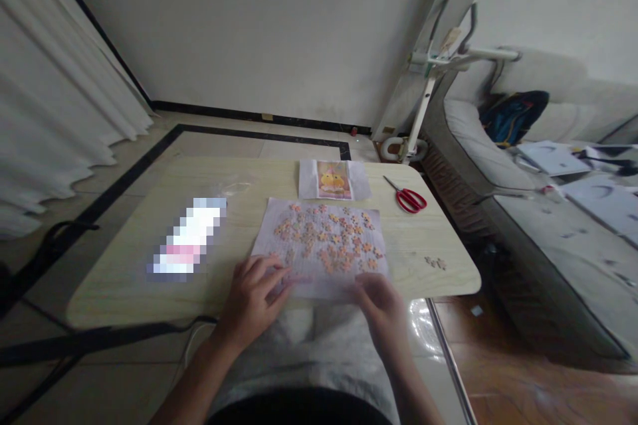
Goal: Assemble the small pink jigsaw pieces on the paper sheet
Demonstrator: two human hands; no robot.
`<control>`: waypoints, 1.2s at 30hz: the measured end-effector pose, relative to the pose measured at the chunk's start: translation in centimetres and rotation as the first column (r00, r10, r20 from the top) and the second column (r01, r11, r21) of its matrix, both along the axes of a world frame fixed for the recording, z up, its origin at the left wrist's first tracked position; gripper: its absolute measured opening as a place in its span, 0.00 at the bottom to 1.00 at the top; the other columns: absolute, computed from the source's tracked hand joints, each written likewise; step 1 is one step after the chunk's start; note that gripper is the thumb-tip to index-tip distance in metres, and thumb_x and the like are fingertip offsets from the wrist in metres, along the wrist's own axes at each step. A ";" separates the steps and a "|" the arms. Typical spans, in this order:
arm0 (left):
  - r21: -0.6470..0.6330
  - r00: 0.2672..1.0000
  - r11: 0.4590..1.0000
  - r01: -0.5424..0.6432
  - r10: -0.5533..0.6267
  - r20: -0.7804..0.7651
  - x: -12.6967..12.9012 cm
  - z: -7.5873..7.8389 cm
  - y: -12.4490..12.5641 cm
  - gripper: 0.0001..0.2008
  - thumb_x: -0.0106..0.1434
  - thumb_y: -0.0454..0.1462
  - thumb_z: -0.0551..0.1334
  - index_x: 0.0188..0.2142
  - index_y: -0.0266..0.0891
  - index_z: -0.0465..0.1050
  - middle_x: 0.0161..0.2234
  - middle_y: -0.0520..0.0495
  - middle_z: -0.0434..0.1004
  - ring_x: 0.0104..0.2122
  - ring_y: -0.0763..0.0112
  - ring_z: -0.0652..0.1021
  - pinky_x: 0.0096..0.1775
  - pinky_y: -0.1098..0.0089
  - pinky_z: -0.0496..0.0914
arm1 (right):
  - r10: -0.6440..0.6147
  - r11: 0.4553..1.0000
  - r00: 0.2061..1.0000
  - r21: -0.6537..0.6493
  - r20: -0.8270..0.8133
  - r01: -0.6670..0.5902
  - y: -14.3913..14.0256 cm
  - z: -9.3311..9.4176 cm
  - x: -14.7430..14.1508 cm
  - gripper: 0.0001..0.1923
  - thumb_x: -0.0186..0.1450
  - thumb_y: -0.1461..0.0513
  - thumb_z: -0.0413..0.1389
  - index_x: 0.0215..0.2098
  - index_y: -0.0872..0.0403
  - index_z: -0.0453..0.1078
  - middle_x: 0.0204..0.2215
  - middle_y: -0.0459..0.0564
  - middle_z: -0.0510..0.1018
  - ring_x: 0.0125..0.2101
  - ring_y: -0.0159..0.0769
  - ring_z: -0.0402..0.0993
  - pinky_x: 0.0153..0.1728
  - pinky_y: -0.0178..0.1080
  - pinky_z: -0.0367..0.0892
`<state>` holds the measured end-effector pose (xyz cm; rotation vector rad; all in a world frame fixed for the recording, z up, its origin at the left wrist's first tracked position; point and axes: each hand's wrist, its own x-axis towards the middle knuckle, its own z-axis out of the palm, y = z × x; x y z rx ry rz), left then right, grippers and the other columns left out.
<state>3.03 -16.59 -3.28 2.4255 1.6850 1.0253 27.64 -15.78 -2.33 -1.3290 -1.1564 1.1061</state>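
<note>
Head view: my left hand (256, 287) curls loosely at the near-left of the pale sheet (276, 206), my blurred right hand (379, 302) near-right; I cannot tell whether either grips anything. Puzzle pieces (337, 239) scatter across it on the tabletop (423, 239).

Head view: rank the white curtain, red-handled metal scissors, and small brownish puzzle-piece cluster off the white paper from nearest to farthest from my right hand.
From your right hand:
1. Puzzle cluster, right, on the pale wooden table.
2. Scissors, toward the table's far right corner.
3. Curtain, far left, beyond the table.
</note>
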 end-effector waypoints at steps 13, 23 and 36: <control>-0.050 0.995 0.999 -0.021 0.026 0.099 0.0 0.0 -0.1 0.08 0.63 0.34 0.61 0.42 0.40 0.76 0.40 0.44 0.74 0.47 0.58 0.72 0.49 0.56 0.66 | 0.028 1.000 0.980 -0.011 0.196 -0.027 1.1 -0.2 -2.4 0.10 0.58 0.55 0.61 0.33 0.53 0.72 0.26 0.47 0.78 0.24 0.34 0.72 0.24 0.34 0.65; -0.085 0.991 0.996 0.009 0.003 0.136 -0.1 -0.3 -0.1 0.10 0.62 0.31 0.59 0.42 0.39 0.75 0.41 0.42 0.74 0.48 0.57 0.71 0.49 0.54 0.68 | 0.080 0.995 0.909 0.021 0.409 -0.097 2.2 1.1 -2.7 0.08 0.60 0.57 0.58 0.31 0.53 0.70 0.26 0.46 0.77 0.19 0.30 0.64 0.22 0.34 0.62; -0.136 0.996 0.990 0.034 -0.021 0.091 0.1 -0.3 -0.2 0.09 0.63 0.33 0.59 0.41 0.42 0.75 0.41 0.43 0.72 0.49 0.56 0.70 0.51 0.53 0.67 | 0.181 0.967 0.708 0.009 0.682 -0.256 2.2 0.9 -2.8 0.08 0.63 0.60 0.55 0.37 0.52 0.76 0.29 0.48 0.80 0.22 0.33 0.72 0.27 0.35 0.66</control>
